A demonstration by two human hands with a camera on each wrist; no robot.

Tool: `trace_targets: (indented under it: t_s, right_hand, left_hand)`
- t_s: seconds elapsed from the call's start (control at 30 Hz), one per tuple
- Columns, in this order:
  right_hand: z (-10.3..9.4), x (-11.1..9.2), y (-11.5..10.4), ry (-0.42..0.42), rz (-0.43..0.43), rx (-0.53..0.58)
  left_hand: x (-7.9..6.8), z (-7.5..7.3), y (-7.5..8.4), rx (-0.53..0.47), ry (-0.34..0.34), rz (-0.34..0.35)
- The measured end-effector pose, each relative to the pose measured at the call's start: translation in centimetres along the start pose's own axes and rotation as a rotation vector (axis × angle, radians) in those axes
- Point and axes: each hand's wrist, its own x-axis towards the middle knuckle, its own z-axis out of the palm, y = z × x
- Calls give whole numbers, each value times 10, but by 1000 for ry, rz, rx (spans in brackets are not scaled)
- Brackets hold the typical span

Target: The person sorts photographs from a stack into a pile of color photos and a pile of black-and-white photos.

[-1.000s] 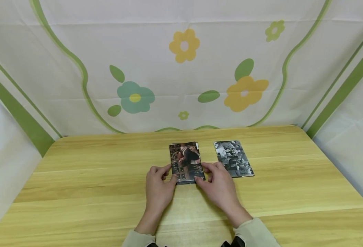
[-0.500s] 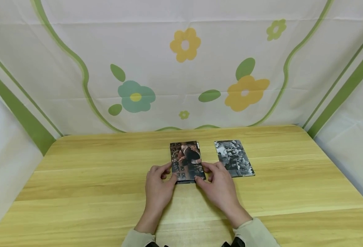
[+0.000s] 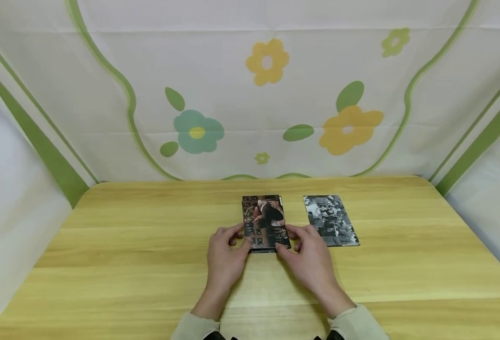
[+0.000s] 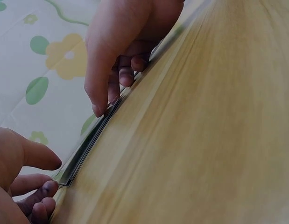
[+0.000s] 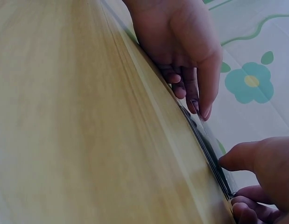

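A small stack of photo cards [image 3: 263,219] lies on the table, its top card a colour picture of a dark-clad figure bent over before shelves. From the left side, my left hand [image 3: 226,257] holds the stack, thumb at the near corner and fingers along the side edge. My right hand [image 3: 311,257] holds the opposite side in the same way. Both wrist views show the layered card edges [image 4: 90,144] low against the tabletop, between the two hands. Beneath the top card, lower cards peek out slightly at the near edge and the far right corner.
A black-and-white photo card [image 3: 331,220] showing a crowd lies to the right, just beyond my right hand. The wooden table [image 3: 126,264] ends at a white cloth backdrop [image 3: 233,94] printed with flowers and leaves; more cloth stands at both sides.
The top card, slightly askew a second ago, has been nudged into closer line with the stack. Both hands keep their hold. The head view has swung slightly left, shifting everything rightward.
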Motion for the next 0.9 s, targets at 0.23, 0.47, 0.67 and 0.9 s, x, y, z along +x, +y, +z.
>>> trace_targets:
  t_s: [0.23, 0.47, 0.67, 0.9]
  right_hand:
    - [-2, 0, 4, -9, 9, -10]
    - [0, 2, 6, -11, -10, -10]
    - [1, 2, 7, -10, -15, -7]
    - [1, 3, 5, -1, -18, -8]
  left_hand:
    - [-1, 4, -1, -10, 2, 6]
    - [0, 2, -4, -17, 7, 4]
    - [-1, 1, -4, -23, 12, 25]
    - [1, 1, -4, -14, 1, 12]
